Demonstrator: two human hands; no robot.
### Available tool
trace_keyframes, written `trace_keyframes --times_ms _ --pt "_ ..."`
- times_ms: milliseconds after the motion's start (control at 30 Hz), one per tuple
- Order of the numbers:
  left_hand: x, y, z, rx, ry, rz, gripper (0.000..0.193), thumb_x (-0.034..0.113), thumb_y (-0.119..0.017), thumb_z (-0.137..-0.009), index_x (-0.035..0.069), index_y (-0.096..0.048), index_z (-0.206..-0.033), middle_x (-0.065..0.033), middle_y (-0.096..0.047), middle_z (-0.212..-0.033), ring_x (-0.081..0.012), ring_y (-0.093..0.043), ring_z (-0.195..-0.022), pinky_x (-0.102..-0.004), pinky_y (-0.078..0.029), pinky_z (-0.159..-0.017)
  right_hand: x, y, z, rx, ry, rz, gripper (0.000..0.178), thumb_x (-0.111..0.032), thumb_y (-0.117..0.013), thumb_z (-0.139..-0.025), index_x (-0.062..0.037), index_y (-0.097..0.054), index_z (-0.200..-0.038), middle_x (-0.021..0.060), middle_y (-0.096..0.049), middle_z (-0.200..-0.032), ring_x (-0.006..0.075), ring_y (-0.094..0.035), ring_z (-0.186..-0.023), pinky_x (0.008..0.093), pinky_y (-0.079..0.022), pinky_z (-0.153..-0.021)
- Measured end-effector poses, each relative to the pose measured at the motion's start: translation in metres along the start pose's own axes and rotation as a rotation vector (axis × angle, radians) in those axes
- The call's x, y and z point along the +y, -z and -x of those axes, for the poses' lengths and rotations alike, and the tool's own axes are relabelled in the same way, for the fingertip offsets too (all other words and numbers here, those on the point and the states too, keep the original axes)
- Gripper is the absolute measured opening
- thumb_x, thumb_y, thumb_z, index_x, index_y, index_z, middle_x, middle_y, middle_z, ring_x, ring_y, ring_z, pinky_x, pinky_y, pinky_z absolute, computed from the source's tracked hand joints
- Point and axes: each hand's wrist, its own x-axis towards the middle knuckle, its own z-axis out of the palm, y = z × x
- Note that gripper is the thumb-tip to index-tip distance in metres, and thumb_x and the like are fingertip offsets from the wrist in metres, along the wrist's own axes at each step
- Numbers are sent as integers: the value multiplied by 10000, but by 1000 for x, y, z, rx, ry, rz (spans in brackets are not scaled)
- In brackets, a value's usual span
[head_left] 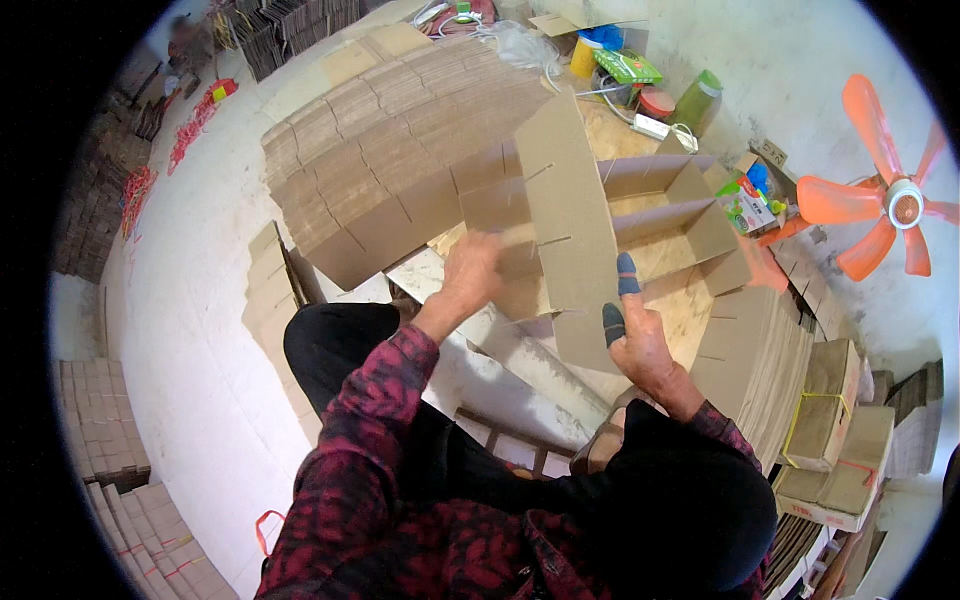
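A long slotted cardboard strip (pixel 575 235) stands across several shorter cardboard pieces on a wooden board (pixel 685 290), forming a box divider. My left hand (pixel 468 280) is at the left side of the strip, beside the cross pieces (pixel 497 208); its fingers are smeared by motion. At the strip's right edge is my right hand (pixel 648 345), its thumb and index finger stretched apart, both with dark finger covers. The thumb touches or nearly touches the strip. More cross pieces (pixel 680 245) form compartments beyond this hand.
A large stack of slotted cardboard (pixel 390 140) lies at far left of the board, another stack (pixel 755 345) at right. An orange fan (pixel 890 195) stands far right. A green container (pixel 697 100) and a power strip (pixel 652 127) sit behind. Tied cartons (pixel 835 440) are lower right.
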Motion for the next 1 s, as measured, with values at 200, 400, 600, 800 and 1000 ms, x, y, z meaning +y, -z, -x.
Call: trace_keyframes --times_ms 200,400,600,800,1000 --pt "-5 -1 22 -67 -34 38 141 -34 -484 -744 21 -470 -874 -226 -609 -751 -449 -602 -731 -531 -464 -619 5 -3 -6 -78 70 40 900 142 -438 -681 -67 -127 -1500 270 -600 -848 436 -578 -764 369 -487 -706" --pt "5 5 49 -147 21 64 165 -47 -488 -739 12 -471 -893 -252 -599 -745 -458 -593 -733 -539 -451 -620 3 -19 10 -163 -23 -12 581 82 -508 -678 -18 -363 -1232 291 -591 -797 475 -578 -777 478 -480 -680" --pt "-38 10 29 219 -159 59 373 7 -546 -775 -24 -499 -1144 -291 -516 -1195 -444 -470 -1164 -485 -403 -978 6 -36 20 -133 84 59 892 90 -530 -739 -79 -102 -1503 242 -607 -787 402 -601 -699 381 -489 -633" --pt "-60 35 -42 75 117 -165 307 52 -592 -727 -14 -542 -1022 -244 -537 -1199 -430 -456 -1186 -500 -407 -950 6 -29 12 -101 10 1 541 56 -562 -665 2 -444 -1190 282 -599 -780 463 -593 -751 512 -485 -654" --pt "-83 5 -33 -11 154 -106 131 31 -542 -754 39 -532 -884 -237 -629 -793 -443 -611 -801 -519 -474 -681 -1 -33 8 -96 -21 -20 545 44 -563 -689 -31 -440 -1214 267 -611 -797 457 -601 -752 505 -495 -653"
